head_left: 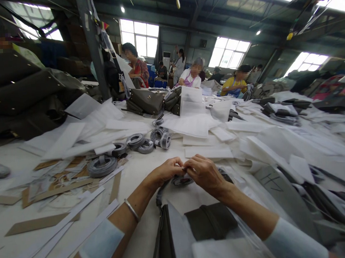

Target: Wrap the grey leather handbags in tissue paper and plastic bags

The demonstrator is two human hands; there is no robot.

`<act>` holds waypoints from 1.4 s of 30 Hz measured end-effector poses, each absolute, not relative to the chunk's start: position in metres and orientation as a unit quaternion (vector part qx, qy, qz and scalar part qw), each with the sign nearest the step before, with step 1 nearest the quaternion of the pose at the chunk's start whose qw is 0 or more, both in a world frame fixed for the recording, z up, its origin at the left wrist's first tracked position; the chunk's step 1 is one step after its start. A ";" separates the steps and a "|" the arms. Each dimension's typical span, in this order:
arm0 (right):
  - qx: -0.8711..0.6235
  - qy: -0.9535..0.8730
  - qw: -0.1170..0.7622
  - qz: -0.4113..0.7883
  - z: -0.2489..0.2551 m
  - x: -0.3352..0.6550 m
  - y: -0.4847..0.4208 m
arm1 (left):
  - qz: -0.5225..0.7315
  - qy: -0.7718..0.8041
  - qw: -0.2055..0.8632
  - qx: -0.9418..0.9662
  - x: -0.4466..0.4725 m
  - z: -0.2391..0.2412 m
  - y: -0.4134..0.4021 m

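In the middle of the head view, my left hand [168, 170] and my right hand [206, 172] meet, fingertips pinched together. Whatever sits between the fingers is too small to make out. Just beneath them a coiled grey strap [181, 180] lies partly hidden by the hands. Closer to me rests a dark olive bag [210, 220], with a white sheet [180, 232] standing along its side and clear plastic around it. A dark strap [159, 195] runs up from the bag towards my left hand.
Several wrapped strap coils [102, 165] lie beyond my left hand. White foam sheets [189, 126] cover much of the table [130, 200]. Cardboard strips [41, 223] are scattered at left. Dark bags [146, 101] stand further back, with co-workers [191, 76] behind. A marked grey panel [280, 192] is at right.
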State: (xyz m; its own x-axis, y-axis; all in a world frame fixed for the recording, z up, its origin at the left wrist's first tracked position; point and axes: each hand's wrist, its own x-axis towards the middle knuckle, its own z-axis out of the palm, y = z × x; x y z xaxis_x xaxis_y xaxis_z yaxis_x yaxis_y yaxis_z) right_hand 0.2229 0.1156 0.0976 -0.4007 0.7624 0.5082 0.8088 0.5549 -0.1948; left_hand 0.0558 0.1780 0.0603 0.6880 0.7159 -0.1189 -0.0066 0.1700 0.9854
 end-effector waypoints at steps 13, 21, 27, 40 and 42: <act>-0.468 -0.862 0.159 -0.116 0.089 0.234 0.079 | 0.225 0.265 0.793 0.500 0.043 0.058 0.185; -0.516 -0.816 0.261 0.007 0.102 0.240 0.071 | 0.220 0.269 0.768 0.538 0.048 0.054 0.189; -0.708 -0.557 0.386 0.199 0.134 0.324 0.042 | 0.221 0.296 0.753 0.545 0.049 0.055 0.191; -0.776 -0.415 0.432 0.197 0.113 0.418 0.017 | 0.220 0.312 0.764 0.521 0.047 0.060 0.190; -0.798 -0.378 0.452 0.128 0.124 0.446 0.000 | 0.217 0.315 0.768 0.515 0.046 0.058 0.192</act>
